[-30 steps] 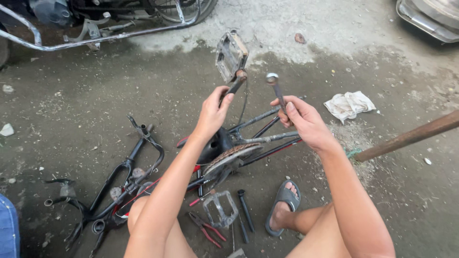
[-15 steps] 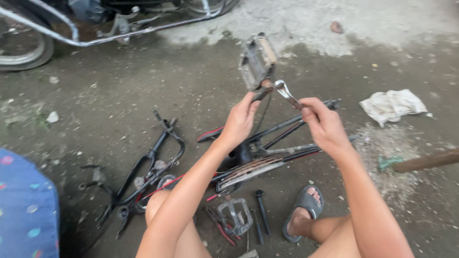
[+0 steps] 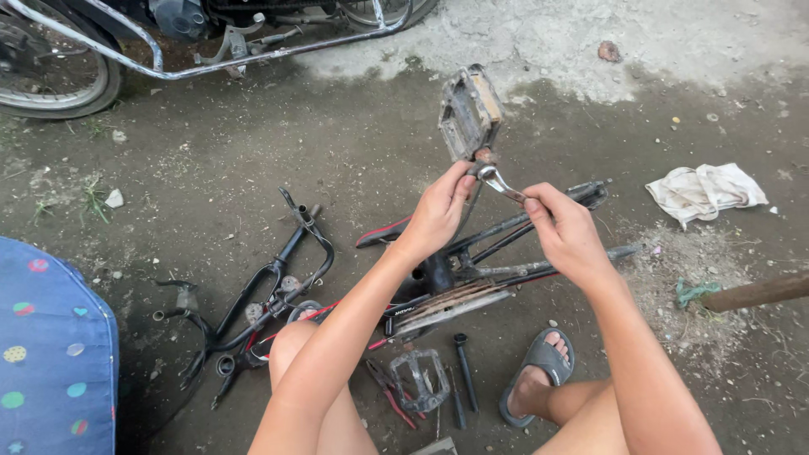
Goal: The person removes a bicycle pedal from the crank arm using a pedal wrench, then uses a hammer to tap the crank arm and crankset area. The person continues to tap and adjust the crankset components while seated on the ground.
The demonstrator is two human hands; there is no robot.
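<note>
I am looking down at a small bicycle frame [image 3: 472, 278] lying on the dirt ground, and I take it as my landmark. Its crank arm rises from the frame's middle, with a worn pedal [image 3: 468, 112] at the top end, well above the frame.

My left hand [image 3: 438, 215] is closed around the crank arm just below the pedal, steadying it. My right hand [image 3: 569, 236] is clamped on the handle of a metal wrench [image 3: 499, 181], whose head sits at the joint where the pedal meets the crank. I cannot tell whether the wrench head is fully seated on the flats.

I judge the step in hand to be turning the pedal's axle with the wrench while the crank is braced. The next move calls for a firm hold on the crank so it does not swing, the wrench kept square on the joint, and steady force along the handle.

Below the frame, near my knees, lie a second pedal [image 3: 421, 379], red-handled pliers [image 3: 388, 394] and a black pin-like part [image 3: 465, 371]. Left of the frame lies a black fork and handlebar assembly [image 3: 270, 295]. Right of the frame sit a white rag [image 3: 704, 192] and a wooden pole [image 3: 754, 292]. My sandalled foot [image 3: 535, 379] rests just below the frame. Beyond the frame, at the top, stands a motorcycle [image 3: 202, 34].
</note>
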